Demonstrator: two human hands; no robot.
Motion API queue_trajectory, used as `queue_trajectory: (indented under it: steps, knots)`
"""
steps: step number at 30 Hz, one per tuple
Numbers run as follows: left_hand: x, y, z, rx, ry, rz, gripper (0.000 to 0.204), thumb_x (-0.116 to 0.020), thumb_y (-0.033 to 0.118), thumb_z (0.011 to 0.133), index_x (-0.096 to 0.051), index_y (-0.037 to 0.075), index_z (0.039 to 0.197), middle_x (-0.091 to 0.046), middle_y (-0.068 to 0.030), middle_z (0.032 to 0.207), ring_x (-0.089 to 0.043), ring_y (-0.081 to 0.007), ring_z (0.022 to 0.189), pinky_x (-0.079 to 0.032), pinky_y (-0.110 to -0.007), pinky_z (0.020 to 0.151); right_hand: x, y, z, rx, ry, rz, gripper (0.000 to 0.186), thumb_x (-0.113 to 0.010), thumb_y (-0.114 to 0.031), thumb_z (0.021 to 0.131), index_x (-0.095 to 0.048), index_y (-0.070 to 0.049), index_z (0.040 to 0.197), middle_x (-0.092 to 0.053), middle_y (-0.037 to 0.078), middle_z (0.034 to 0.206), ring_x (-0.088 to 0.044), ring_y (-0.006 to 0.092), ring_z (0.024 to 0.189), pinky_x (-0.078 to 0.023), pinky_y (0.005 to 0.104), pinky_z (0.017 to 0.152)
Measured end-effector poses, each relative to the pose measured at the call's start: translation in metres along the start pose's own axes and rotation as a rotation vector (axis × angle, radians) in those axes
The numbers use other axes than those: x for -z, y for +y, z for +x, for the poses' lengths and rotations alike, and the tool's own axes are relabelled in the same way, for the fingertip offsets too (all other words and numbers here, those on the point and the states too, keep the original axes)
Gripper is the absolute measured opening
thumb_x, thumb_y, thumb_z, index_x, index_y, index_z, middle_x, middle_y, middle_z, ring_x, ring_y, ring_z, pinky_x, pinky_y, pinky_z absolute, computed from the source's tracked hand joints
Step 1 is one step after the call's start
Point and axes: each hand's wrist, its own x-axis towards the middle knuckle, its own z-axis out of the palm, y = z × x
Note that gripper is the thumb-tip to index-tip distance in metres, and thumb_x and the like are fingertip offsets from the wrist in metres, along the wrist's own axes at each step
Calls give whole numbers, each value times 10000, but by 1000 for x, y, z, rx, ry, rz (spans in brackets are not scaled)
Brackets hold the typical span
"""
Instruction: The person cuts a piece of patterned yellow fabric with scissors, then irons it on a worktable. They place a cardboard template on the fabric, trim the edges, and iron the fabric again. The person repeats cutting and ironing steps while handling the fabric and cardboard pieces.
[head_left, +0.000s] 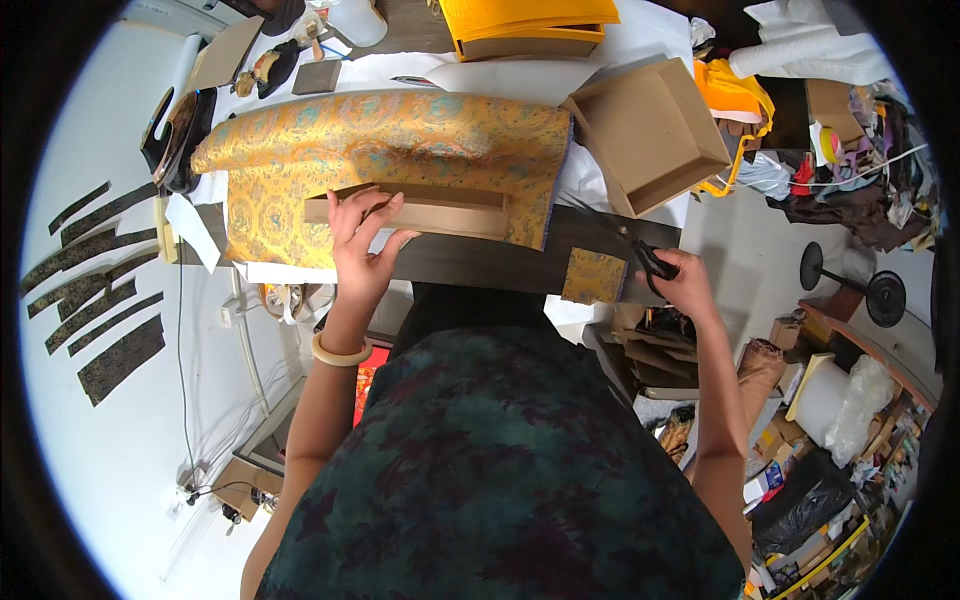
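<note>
A: What is laid out, from the largest thing down?

B: A dark worktable point(500, 262) is seen, and across it a wide sheet of gold brocade fabric point(400, 140) is spread, patterned in orange and teal. On the fabric, near its front edge, a shallow cardboard tray point(440, 212) is set. A second, empty cardboard box point(650, 135) stands tilted just beside the fabric's right end.

A: And the hands?

B: The left hand point(362, 245) is pressed flat on the tray's left end, fingers spread and closed on nothing. A pale bangle point(340, 352) is worn at that wrist. The right hand point(683, 283) is curled shut around the black handles of a pair of scissors point(640, 250), blades pointing up-left over the table. A small brocade offcut point(594, 276) lies just left of that hand.

A: How is the tray best kept in place?

B: In judgement, steady downward pressure should be kept by the flat hand so the tray is not slid on the slippery cloth, and the fabric should be smoothed outward before any edge is trimmed. The scissor tips are best kept away from the pressing fingers.
</note>
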Motion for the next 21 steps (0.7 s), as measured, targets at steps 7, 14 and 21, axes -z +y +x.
queue_trajectory:
  steps: [7,14,21]
  knots:
    - [-1,2,-4,19,16,-17,460,-919,176,710,-792,126,1150,-690,-7,1151,-657,-266,1170,-263,-595,1236,5,5,22,15,-24,-109,383,-890,-322,811,-797,-65,1079,-723,141,829,-669,274,670,-525,397,643]
    - [-2,2,-5,35,0,-15,460,-919,159,699,-792,125,1141,-693,-2,1147,-659,-261,1169,-271,-604,1236,5,6,46,7,-134,-119,401,-888,-346,809,-798,-48,1063,-742,152,868,-686,280,742,-537,396,696]
    - [2,1,3,26,-57,14,465,-915,118,724,-760,110,1163,-724,-43,1222,-647,-275,1211,-250,-590,1251,-4,7,55,38,-145,3,356,-886,-296,817,-782,-17,1012,-627,82,724,-572,166,664,-469,347,634]
